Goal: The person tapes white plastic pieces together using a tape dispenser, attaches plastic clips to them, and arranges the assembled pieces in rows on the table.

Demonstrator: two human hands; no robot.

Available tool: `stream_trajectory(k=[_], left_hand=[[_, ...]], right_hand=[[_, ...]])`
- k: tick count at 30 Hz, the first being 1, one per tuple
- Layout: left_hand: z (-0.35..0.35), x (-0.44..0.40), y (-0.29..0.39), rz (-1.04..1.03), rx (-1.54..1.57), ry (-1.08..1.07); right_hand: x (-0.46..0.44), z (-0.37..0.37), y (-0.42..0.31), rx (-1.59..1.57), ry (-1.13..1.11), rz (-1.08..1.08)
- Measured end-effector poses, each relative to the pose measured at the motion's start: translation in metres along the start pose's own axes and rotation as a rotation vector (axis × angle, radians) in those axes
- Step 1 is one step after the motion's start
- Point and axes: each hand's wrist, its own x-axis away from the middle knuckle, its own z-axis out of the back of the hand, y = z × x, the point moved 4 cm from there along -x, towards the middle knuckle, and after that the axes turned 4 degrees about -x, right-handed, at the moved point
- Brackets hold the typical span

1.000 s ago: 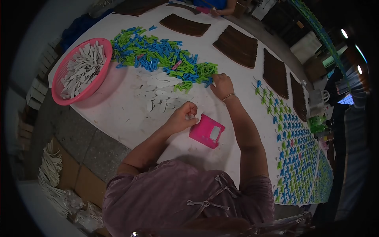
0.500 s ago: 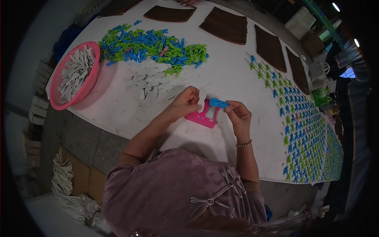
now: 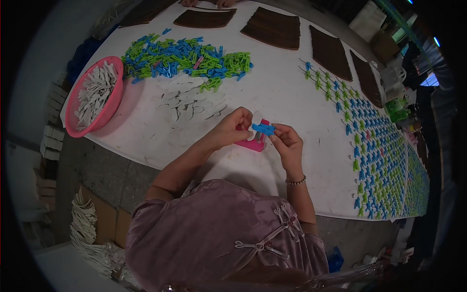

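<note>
My left hand point(image 3: 229, 129) is closed on a flat white piece with a rounded end point(image 3: 257, 116), held upright over the table. A blue clothespin point(image 3: 263, 129) is pinched in the fingertips of my right hand point(image 3: 289, 144), its left end against or just in front of the white piece; I cannot tell whether they touch. Both are above a small bright pink stand point(image 3: 251, 145), which my fingers and the clothespin partly cover. Beyond my left hand, similar flat white pieces point(image 3: 190, 104) lie scattered on the table.
A heap of blue and green clothespins point(image 3: 180, 56) lies at the back. At left stands a pink basket point(image 3: 115, 99) of white pieces. Rows of clothespins point(image 3: 372, 151) cover the right side. Dark brown mats point(image 3: 272, 28) lie along the far edge, near another person's hands point(image 3: 226, 3).
My right hand has moved left with the blue clothespin, bringing it to the white piece in my left hand. Another person's hands show more fully at the far edge.
</note>
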Motion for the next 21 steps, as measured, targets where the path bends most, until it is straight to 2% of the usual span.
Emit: stream_trajectory(k=[1, 3, 4, 6, 7, 9, 10, 11, 12, 13, 14, 16, 18, 21], left_hand=[[0.0, 0.0, 0.0, 0.002, -0.013, 0.009], [0.0, 0.0, 0.001, 0.006, -0.027, 0.003], [0.001, 0.001, 0.002, 0.001, -0.066, 0.018], [-0.003, 0.001, 0.005, -0.005, -0.099, -0.028], [-0.002, 0.001, 0.006, 0.027, -0.142, 0.003], [-0.004, 0.0, 0.005, 0.075, -0.199, 0.028], [-0.005, -0.001, 0.004, 0.095, -0.216, 0.032], [-0.012, -0.004, 0.003, 0.092, -0.211, -0.037], [-0.016, -0.006, 0.005, 0.047, -0.228, -0.004], [-0.015, -0.007, 0.006, 0.003, -0.246, 0.036], [-0.013, -0.008, 0.004, 0.0, -0.244, -0.014], [0.011, -0.009, 0.007, -0.096, -0.518, 0.126], [0.045, -0.008, 0.003, -0.138, -0.783, 0.199], [0.093, 0.002, -0.01, -0.182, -0.938, 0.27]], right_hand=[[0.0, 0.0, 0.0, -0.001, 0.003, 0.001], [0.001, -0.002, -0.01, 0.297, 0.012, 0.2], [0.002, -0.001, -0.015, 0.302, 0.033, 0.203], [0.012, -0.009, -0.04, 0.867, 0.026, 0.623], [0.014, -0.005, -0.042, 0.897, 0.081, 0.613], [0.019, -0.007, -0.047, 1.065, -0.008, 0.793], [0.021, -0.004, -0.048, 1.108, 0.054, 0.772], [0.022, -0.003, -0.048, 1.087, 0.047, 0.777], [0.026, 0.003, -0.048, 1.061, 0.035, 0.783], [0.031, 0.015, -0.05, 1.093, 0.085, 0.767], [0.035, 0.028, -0.05, 1.103, 0.165, 0.721], [0.047, 0.058, -0.049, 1.122, 0.278, 0.669], [0.07, 0.109, -0.049, 1.233, 0.54, 0.482], [0.116, 0.179, -0.049, 1.277, 0.832, 0.32]])
